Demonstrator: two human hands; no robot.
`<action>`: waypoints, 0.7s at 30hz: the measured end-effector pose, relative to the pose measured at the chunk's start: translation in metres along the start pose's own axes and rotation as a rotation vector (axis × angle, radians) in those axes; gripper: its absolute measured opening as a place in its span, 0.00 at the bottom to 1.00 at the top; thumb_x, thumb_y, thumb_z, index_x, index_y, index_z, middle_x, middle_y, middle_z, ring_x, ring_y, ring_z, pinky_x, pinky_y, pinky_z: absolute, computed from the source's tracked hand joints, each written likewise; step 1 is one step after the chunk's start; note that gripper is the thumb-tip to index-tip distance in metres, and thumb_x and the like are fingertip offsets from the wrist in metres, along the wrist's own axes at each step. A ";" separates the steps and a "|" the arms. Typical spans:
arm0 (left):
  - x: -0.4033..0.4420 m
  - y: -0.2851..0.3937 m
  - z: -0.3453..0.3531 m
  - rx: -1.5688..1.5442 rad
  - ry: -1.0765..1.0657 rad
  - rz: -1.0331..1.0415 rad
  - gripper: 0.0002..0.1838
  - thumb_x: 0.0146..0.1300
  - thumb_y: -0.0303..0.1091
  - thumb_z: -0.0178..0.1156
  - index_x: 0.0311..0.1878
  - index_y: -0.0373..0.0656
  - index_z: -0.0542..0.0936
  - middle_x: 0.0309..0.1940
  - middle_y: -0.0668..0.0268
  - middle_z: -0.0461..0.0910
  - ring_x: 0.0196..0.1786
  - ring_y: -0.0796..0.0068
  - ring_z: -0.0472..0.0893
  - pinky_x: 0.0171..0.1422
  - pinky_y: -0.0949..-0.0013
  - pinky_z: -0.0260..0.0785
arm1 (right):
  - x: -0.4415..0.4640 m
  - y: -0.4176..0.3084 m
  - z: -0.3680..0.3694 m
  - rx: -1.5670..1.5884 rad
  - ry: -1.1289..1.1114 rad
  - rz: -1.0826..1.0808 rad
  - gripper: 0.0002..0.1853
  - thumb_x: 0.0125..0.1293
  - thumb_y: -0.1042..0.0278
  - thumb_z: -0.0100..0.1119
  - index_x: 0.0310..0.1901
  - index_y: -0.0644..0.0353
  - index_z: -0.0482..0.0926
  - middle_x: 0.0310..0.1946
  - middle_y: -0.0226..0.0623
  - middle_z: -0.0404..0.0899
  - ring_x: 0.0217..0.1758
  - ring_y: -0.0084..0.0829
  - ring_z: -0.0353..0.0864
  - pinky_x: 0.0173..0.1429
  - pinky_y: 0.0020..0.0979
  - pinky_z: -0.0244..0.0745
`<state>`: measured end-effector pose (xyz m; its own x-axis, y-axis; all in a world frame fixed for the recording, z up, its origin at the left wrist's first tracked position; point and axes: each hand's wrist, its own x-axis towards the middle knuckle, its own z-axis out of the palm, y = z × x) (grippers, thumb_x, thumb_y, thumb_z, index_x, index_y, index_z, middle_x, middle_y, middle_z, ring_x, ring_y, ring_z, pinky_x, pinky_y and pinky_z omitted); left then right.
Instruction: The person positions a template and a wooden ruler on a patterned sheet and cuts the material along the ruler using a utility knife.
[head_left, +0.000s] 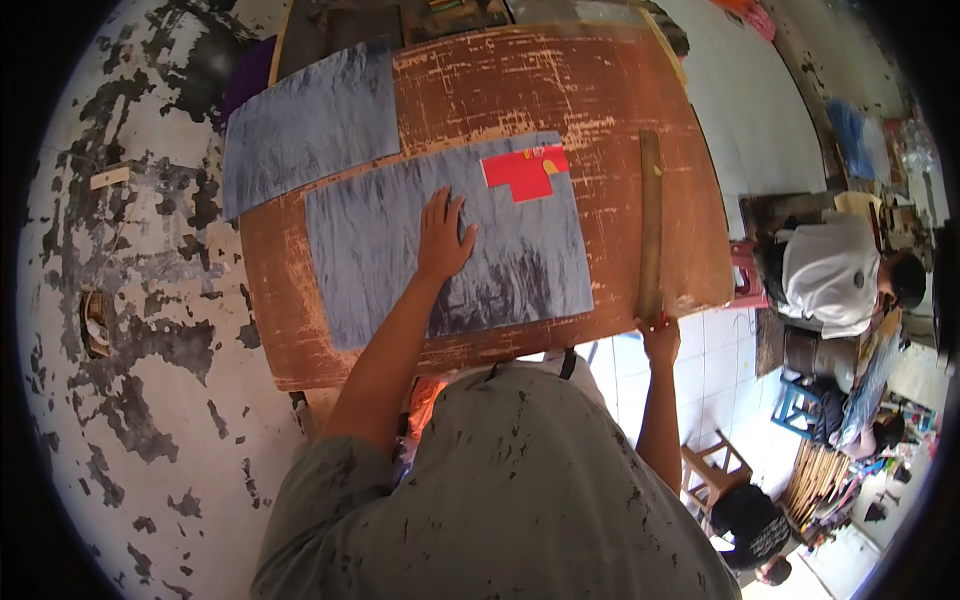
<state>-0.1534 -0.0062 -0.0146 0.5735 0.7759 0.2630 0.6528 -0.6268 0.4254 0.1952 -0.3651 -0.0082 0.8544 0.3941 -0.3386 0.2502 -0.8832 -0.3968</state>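
My left hand (443, 238) lies flat, fingers stretched out, on a grey-blue marbled sheet (370, 255). A red cut-out piece of card (522, 176) with yellow and white print rests on the upper right of that sheet. My right hand (660, 343) is closed at the front edge of the board, by the near end of a long ruler-like strip (650, 220). A small red bit shows at its fingers, but what it grips is too small to make out. Another marbled sheet (310, 125) lies at the back left.
The worn brown board (490, 80) carries all of these. A peeling wall (150, 320) stands on the left. To the right, one person in a white shirt (830, 275) and another in dark clothing (750, 530) sit near a wooden stool (715, 468) and a blue stool (795, 405).
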 end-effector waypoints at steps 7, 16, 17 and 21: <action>0.001 -0.003 0.003 0.019 0.034 0.045 0.32 0.76 0.46 0.63 0.77 0.41 0.70 0.83 0.46 0.60 0.86 0.40 0.57 0.88 0.38 0.51 | 0.000 0.022 0.009 0.264 -0.099 0.172 0.29 0.53 0.52 0.88 0.41 0.63 0.79 0.27 0.39 0.83 0.26 0.32 0.83 0.33 0.37 0.80; 0.001 -0.004 0.003 -0.023 0.028 0.058 0.39 0.69 0.50 0.71 0.77 0.43 0.70 0.82 0.46 0.59 0.85 0.39 0.58 0.87 0.38 0.51 | -0.044 0.012 -0.026 0.723 -0.352 0.167 0.13 0.66 0.69 0.77 0.41 0.58 0.77 0.23 0.25 0.74 0.19 0.18 0.69 0.22 0.26 0.63; 0.001 -0.004 0.002 -0.016 0.034 0.069 0.41 0.67 0.50 0.73 0.77 0.43 0.70 0.82 0.45 0.59 0.84 0.38 0.59 0.86 0.38 0.53 | -0.051 0.016 -0.031 0.771 -0.452 0.164 0.11 0.69 0.68 0.74 0.43 0.59 0.79 0.23 0.25 0.75 0.20 0.17 0.71 0.23 0.25 0.63; 0.001 -0.009 0.006 -0.019 0.028 0.088 0.43 0.67 0.54 0.74 0.78 0.43 0.68 0.82 0.44 0.57 0.84 0.38 0.57 0.86 0.36 0.52 | -0.074 0.024 -0.028 0.843 -0.574 0.218 0.15 0.72 0.70 0.71 0.55 0.65 0.81 0.25 0.24 0.75 0.23 0.17 0.71 0.26 0.24 0.65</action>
<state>-0.1557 -0.0007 -0.0234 0.6141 0.7195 0.3243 0.5906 -0.6915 0.4160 0.1504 -0.4223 0.0313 0.4422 0.5044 -0.7416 -0.4713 -0.5728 -0.6707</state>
